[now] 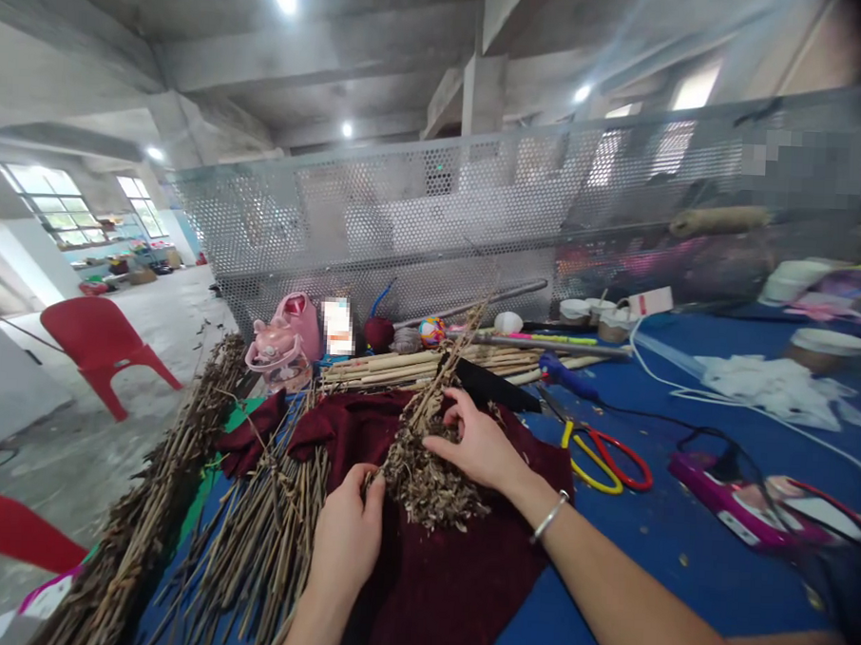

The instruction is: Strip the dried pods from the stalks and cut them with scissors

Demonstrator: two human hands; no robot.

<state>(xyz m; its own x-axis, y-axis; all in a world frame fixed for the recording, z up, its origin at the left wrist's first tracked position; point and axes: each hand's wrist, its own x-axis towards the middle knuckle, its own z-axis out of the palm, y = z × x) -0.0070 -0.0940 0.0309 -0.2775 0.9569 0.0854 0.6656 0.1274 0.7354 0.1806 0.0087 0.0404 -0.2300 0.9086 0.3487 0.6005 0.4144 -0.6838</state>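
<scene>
A bunch of dried plants (430, 475), with brown crumpled leaves or seed heads, lies on a dark maroon cloth (454, 590). Its thin stalks point away from me. My left hand (350, 523) is closed in a pinch at the bunch's left edge, thumb against forefinger. Over the right side of the bunch arches my right hand (479, 439), wearing a silver bangle; its thumb and forefinger are apart, and the other fingers are partly hidden. Many bare dry stems (265, 524) are spread out left of my left hand.
Scissors with red and yellow handles (606, 459) lie right of the cloth, near a blue-handled tool (567, 376) and a magenta device (737, 502). Behind are wooden sticks (371, 366) and a perforated metal screen (378, 216). A long stem bundle (158, 501) lines the left edge.
</scene>
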